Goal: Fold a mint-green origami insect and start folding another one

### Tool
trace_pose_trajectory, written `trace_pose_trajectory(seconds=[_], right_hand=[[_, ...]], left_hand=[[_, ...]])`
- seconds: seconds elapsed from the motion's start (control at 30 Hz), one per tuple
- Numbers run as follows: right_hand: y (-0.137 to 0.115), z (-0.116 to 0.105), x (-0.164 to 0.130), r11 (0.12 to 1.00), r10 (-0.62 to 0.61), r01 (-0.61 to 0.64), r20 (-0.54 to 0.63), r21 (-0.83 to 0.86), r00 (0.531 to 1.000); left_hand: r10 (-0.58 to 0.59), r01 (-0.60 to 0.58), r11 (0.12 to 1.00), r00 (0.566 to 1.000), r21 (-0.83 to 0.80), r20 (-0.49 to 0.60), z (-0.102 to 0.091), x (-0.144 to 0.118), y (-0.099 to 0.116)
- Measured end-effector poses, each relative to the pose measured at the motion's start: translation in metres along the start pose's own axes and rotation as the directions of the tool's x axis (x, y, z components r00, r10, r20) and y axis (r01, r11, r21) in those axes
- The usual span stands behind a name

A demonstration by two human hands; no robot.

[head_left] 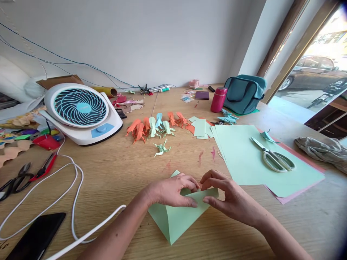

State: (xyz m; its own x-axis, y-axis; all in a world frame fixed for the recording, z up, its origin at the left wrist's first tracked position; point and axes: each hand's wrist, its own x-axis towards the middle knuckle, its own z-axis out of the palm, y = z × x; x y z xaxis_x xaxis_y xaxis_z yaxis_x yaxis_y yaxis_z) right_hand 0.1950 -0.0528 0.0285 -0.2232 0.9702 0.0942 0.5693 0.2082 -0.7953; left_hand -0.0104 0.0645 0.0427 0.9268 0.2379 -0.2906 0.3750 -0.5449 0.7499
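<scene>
A light green sheet of paper (180, 220) lies at the near middle of the table, partly folded, with one layer curling up. My left hand (176, 189) is closed on its upper edge, thumb in front and fingers behind. On the right of that edge, my right hand (226, 193) pinches the paper between thumb and fingers. The two hands' fingertips almost meet. Some of the sheet is hidden under the hands. Just beyond stands a small green folded paper figure (162, 148), and behind it a group of orange, green and blue folded figures (152, 126).
A white fan (81, 108) stands at the left, its cable (78, 187) looping toward a black phone (36, 234). Scissors (273, 157) lie on green sheets (244, 151) at the right. Farther back are a pink flask (219, 99) and a teal bag (244, 94).
</scene>
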Motion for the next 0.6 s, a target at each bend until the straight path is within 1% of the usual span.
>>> trace_pose_trajectory(seconds=[0.07,0.13,0.27,0.37,0.47,0.6], right_hand=[[0.004,-0.008,-0.003,0.999,0.043,-0.043,0.014,-0.024,0.999],[0.007,-0.014,-0.005,0.992,0.117,-0.115,0.046,-0.041,0.992],[0.014,-0.014,-0.004,0.967,0.256,-0.256,0.110,-0.019,0.960],[0.018,-0.011,-0.003,0.936,0.326,-0.344,0.182,0.074,0.928],[0.022,-0.009,-0.004,0.887,0.379,-0.426,0.248,0.179,0.892],[0.026,-0.008,-0.006,0.822,0.378,-0.493,0.375,0.284,0.846]], left_hand=[[0.006,-0.006,1.000,1.000,-0.024,-0.008,0.000,-0.002,0.000],[0.012,-0.012,1.000,1.000,-0.028,-0.014,0.000,-0.003,0.000],[-0.001,0.000,1.000,0.999,-0.012,-0.041,0.001,-0.004,0.002],[0.021,-0.021,1.000,0.999,-0.010,-0.050,0.002,-0.004,0.001],[0.045,-0.047,0.998,0.997,-0.029,-0.063,0.003,-0.002,0.000],[0.051,-0.055,0.997,0.996,-0.056,-0.075,0.004,0.000,0.002]])
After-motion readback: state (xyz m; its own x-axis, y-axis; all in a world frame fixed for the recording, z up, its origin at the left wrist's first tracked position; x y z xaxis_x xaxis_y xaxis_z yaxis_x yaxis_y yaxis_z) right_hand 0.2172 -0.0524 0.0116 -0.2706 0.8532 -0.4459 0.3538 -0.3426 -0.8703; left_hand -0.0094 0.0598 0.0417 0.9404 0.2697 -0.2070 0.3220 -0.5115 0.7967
